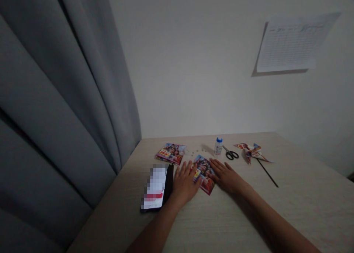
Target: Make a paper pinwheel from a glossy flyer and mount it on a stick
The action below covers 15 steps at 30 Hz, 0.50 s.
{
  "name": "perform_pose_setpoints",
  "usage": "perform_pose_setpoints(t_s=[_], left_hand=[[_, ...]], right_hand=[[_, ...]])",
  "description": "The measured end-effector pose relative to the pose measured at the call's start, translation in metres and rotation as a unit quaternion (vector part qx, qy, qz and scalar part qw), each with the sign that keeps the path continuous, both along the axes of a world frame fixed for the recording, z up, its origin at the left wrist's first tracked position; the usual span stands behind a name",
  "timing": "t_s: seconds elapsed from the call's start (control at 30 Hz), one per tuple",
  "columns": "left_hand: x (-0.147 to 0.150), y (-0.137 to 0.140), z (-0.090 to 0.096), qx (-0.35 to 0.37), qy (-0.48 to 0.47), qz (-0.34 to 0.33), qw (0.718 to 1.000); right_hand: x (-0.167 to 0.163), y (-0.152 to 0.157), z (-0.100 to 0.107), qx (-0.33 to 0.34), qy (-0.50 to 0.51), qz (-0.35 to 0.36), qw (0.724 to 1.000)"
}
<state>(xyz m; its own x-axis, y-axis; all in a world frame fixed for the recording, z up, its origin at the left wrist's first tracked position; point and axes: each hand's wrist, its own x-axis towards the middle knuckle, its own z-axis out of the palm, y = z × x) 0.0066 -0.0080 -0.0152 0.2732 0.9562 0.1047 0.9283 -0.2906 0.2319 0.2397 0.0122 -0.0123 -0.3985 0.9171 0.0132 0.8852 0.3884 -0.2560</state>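
Observation:
A square sheet of colourful printed paper (205, 172) lies on the table between my two hands. My left hand (184, 182) rests flat with spread fingers over its left edge. On the right edge lies my right hand (225, 174), also flat, its fingers stretched out and nothing gripped. Left of my left hand is a phone (155, 188) in a dark flip cover, its screen blurred out. A stack of similar printed sheets (172, 153) sits behind the phone. Beyond my right hand stand a small white bottle with a blue cap (218, 147) and black-handled scissors (231, 155) lying beside it.
To the right a paper pinwheel (253, 153) lies on the table with its black stick (267, 173) pointing towards me. Several tiny round bits (203, 150) are scattered near the bottle. A grey curtain (91, 80) hangs along the left, and a printed form (287, 45) is on the wall.

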Motion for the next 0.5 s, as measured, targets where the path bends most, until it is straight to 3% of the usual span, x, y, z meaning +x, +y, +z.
perform_pose_setpoints(t_s=[0.33, 0.4, 0.5], left_hand=[[-0.002, 0.005, 0.002, 0.011, -0.009, -0.005, 1.0], [-0.002, 0.006, 0.002, 0.013, -0.01, -0.006, 1.0], [-0.002, 0.007, 0.004, 0.011, -0.014, -0.009, 1.0]], right_hand=[[0.008, 0.017, 0.02, 0.048, 0.113, -0.002, 0.992], [0.017, 0.02, 0.023, 0.048, 0.124, -0.038, 0.99], [0.034, 0.025, 0.025, 0.069, 0.118, -0.157, 0.978]])
